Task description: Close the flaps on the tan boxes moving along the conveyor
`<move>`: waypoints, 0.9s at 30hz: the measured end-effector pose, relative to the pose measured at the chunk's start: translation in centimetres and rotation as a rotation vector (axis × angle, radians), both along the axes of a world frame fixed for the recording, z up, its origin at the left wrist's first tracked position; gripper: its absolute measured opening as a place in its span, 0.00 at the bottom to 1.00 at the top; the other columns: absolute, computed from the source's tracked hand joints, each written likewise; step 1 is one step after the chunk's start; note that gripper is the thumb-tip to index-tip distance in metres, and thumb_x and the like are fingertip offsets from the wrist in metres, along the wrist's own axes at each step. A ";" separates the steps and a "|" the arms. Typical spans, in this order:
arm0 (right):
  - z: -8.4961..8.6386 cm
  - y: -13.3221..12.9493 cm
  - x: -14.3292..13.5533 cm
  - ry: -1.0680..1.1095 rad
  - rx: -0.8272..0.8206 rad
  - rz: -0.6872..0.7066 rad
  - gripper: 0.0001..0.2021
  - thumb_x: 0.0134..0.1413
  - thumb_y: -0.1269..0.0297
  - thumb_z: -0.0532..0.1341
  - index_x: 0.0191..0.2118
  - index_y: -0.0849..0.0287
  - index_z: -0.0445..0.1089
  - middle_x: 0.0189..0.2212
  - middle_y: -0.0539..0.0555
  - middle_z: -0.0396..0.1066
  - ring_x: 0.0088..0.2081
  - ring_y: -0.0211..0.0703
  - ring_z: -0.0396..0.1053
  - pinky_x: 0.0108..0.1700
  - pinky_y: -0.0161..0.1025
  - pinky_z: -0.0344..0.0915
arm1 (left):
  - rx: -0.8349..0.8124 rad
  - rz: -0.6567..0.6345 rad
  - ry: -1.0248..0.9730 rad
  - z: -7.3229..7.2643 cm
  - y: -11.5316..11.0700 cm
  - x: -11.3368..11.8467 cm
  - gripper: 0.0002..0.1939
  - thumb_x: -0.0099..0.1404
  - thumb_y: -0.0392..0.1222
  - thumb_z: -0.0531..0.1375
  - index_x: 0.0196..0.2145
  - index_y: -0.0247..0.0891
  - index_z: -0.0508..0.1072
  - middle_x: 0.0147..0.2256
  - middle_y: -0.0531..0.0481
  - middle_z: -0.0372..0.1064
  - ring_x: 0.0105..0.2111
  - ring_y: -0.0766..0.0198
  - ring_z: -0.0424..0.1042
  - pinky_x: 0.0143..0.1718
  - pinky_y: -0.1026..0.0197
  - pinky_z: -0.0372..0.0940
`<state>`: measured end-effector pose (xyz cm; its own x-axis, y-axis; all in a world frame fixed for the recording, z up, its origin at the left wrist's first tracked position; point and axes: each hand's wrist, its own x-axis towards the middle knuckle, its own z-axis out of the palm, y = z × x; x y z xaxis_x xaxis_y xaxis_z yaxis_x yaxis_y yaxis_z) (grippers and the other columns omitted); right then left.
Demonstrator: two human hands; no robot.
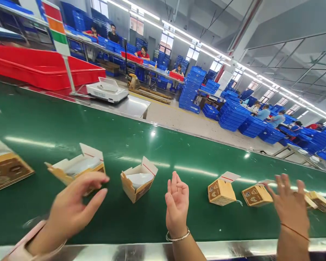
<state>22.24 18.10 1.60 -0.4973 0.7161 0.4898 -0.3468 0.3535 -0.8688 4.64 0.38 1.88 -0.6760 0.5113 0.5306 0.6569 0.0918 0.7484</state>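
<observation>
Fingers (94, 177) of the left hand (70, 210) part, empty, beside an open box (62, 176); on the belt (141, 224), another box (129, 186) shows its bag (139, 179). The right hand (178, 214) curls loosely, empty. Farther right, two boxes (222, 192) look folded over, flaps (229, 176) raised.
</observation>
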 end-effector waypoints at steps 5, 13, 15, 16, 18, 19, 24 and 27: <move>-0.2 1.8 2.5 -0.265 0.356 -0.085 0.15 0.58 0.63 0.57 0.51 0.55 0.59 0.56 0.64 0.59 0.57 0.52 0.65 0.51 0.51 0.70 | -0.077 -0.331 -0.107 0.4 5.7 1.8 0.29 0.66 0.62 0.54 0.55 0.39 0.64 0.54 0.42 0.66 0.53 0.53 0.68 0.46 0.58 0.72; 0.5 3.6 1.2 -0.748 0.681 -0.175 0.30 0.47 0.59 0.67 0.58 0.50 0.64 0.61 0.62 0.55 0.60 0.65 0.55 0.54 0.63 0.62 | -0.038 -0.502 -0.066 -1.6 8.3 1.7 0.24 0.68 0.55 0.55 0.55 0.39 0.66 0.54 0.40 0.65 0.56 0.50 0.65 0.60 0.47 0.62; 1.1 3.9 1.0 -0.802 0.646 -0.178 0.29 0.46 0.59 0.69 0.56 0.49 0.67 0.60 0.64 0.55 0.61 0.66 0.54 0.52 0.64 0.62 | -0.027 -0.499 -0.091 -2.0 8.4 1.6 0.24 0.67 0.57 0.56 0.54 0.38 0.67 0.53 0.39 0.65 0.55 0.50 0.65 0.59 0.46 0.63; 1.5 4.1 1.0 -0.828 0.636 -0.162 0.28 0.45 0.59 0.70 0.54 0.49 0.69 0.59 0.64 0.55 0.61 0.67 0.53 0.52 0.64 0.62 | -0.024 -0.507 -0.106 -2.1 8.6 1.5 0.25 0.67 0.58 0.56 0.53 0.38 0.68 0.53 0.39 0.65 0.55 0.50 0.65 0.59 0.46 0.62; 2.6 4.8 1.0 -0.893 0.635 -0.107 0.25 0.44 0.58 0.72 0.50 0.50 0.71 0.60 0.64 0.54 0.63 0.68 0.52 0.52 0.66 0.61 | -0.020 -0.548 -0.146 -2.2 8.9 1.4 0.26 0.67 0.61 0.56 0.51 0.38 0.69 0.53 0.39 0.65 0.56 0.50 0.64 0.60 0.46 0.62; 3.2 5.2 1.0 -0.929 0.638 -0.063 0.24 0.43 0.58 0.72 0.50 0.50 0.72 0.60 0.64 0.54 0.63 0.68 0.52 0.52 0.67 0.61 | -0.021 -0.578 -0.169 -2.2 9.1 1.3 0.27 0.67 0.62 0.55 0.51 0.39 0.70 0.54 0.39 0.65 0.56 0.50 0.64 0.60 0.46 0.62; 4.0 7.0 2.3 -0.805 0.638 0.170 0.25 0.44 0.60 0.72 0.50 0.56 0.71 0.56 0.64 0.60 0.59 0.58 0.62 0.57 0.58 0.64 | -0.002 -0.619 -0.187 -2.3 9.7 1.0 0.28 0.67 0.63 0.55 0.52 0.40 0.71 0.54 0.40 0.66 0.56 0.49 0.65 0.60 0.46 0.62; 2.5 6.7 4.0 -0.441 0.733 0.026 0.24 0.50 0.61 0.67 0.54 0.57 0.67 0.55 0.64 0.62 0.57 0.53 0.65 0.56 0.51 0.67 | 0.033 -0.561 -0.081 -2.8 9.5 1.4 0.22 0.69 0.57 0.55 0.54 0.44 0.70 0.53 0.43 0.67 0.55 0.52 0.65 0.59 0.47 0.63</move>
